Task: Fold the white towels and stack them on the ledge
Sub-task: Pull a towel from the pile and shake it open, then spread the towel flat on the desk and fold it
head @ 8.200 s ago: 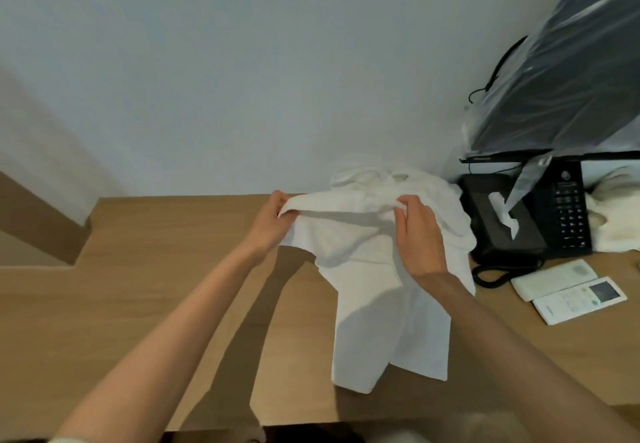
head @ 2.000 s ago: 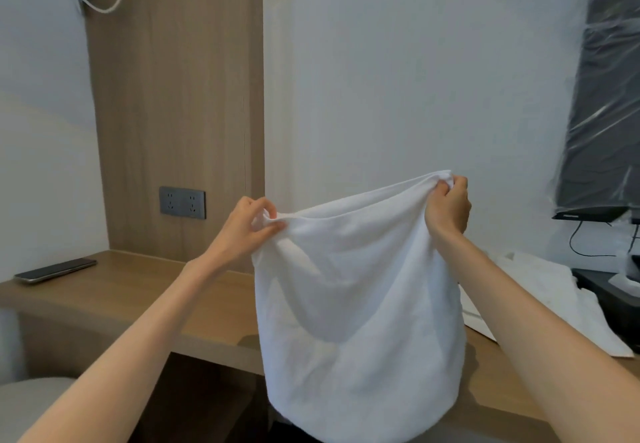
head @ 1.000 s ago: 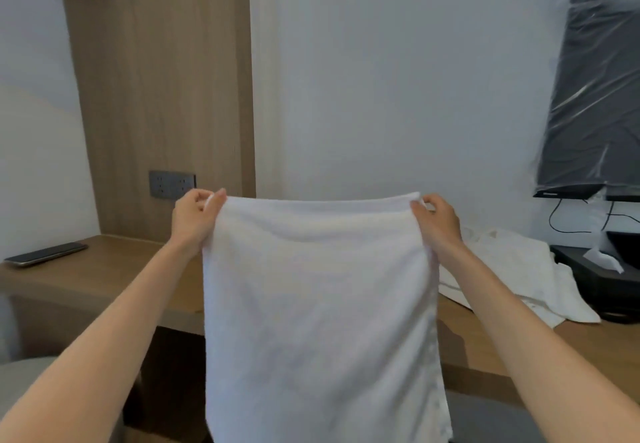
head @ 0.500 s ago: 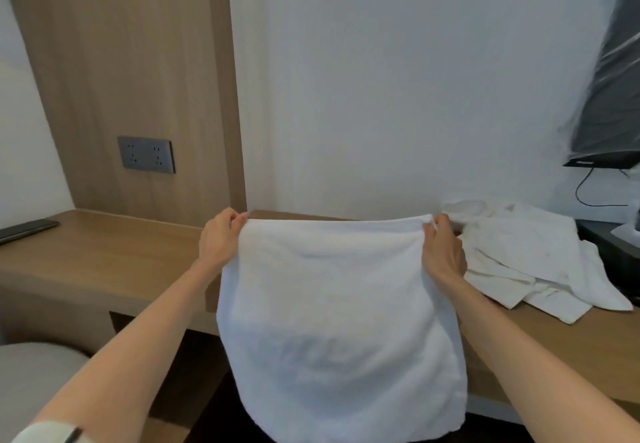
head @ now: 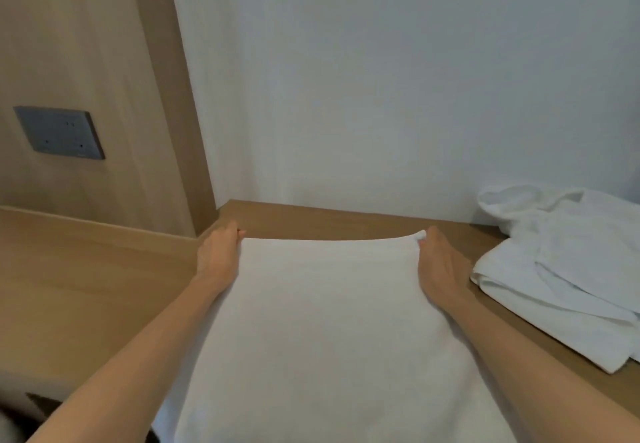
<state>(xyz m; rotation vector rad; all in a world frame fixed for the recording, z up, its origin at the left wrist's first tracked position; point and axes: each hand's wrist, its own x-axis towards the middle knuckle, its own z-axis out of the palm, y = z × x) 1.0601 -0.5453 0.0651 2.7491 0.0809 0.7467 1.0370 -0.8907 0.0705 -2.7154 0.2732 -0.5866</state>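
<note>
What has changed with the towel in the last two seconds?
The white towel came down: held up slack in the air, then pulled taut, it is now lowered forward to the ledge, its far edge low over the wood. The left hand and right hand still pinch its two far corners. The pile of towels stays on the ledge to the right.

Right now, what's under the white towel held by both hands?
The wooden ledge shows beyond and beside the flat white towel, whose far corners the left hand and right hand pinch. Anything directly beneath the cloth is covered; its near end leaves the frame.
</note>
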